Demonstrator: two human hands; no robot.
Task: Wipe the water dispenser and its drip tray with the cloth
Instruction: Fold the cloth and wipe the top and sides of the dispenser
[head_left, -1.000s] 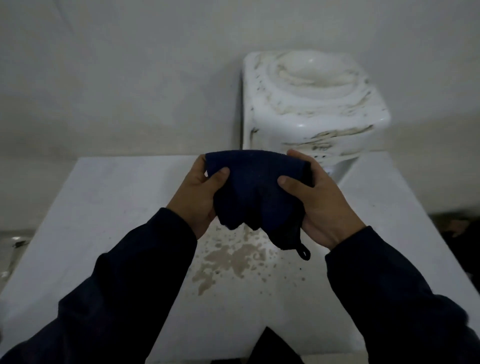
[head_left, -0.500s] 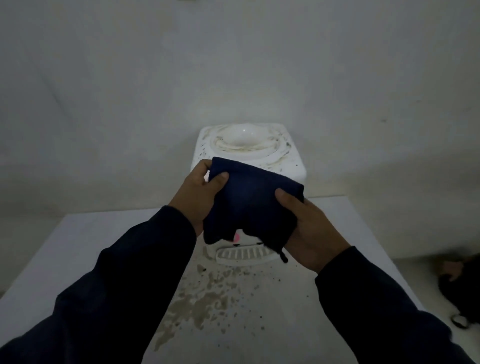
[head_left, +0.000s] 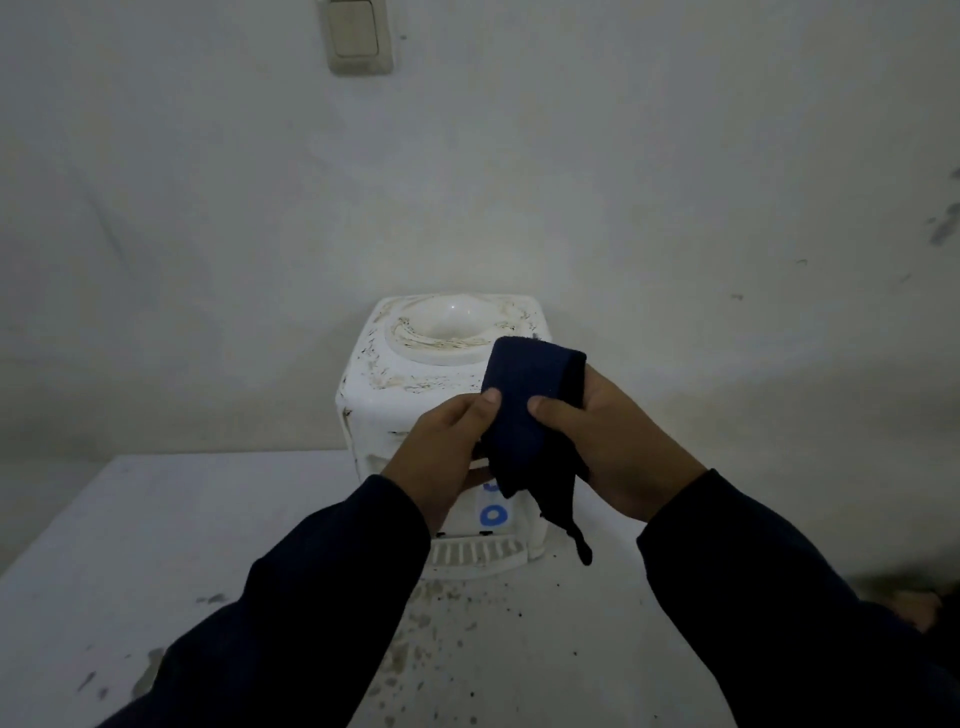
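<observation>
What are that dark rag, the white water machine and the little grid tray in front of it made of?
The cloth, held in both hands, looks like soft dark-blue woven or terry fabric: matte, folding limply, with a hanging loop. The water dispenser seems to be moulded white plastic, slightly glossy with rounded corners, streaked with brown grime. The drip tray looks like the same white plastic, slotted into a grille.

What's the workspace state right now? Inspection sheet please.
Surface: white table, brown stains and specks in front of the dispenser.
Job's things: white water dispenser upright, grimy top; drip tray at its base; dark blue cloth held in front of it.
Clutter: nothing seen.
Grippers: left hand and right hand both gripping the cloth.
Cables: nothing seen.
Surroundings: bare scuffed wall, wall switch above; dark object at right edge, unclear.
</observation>
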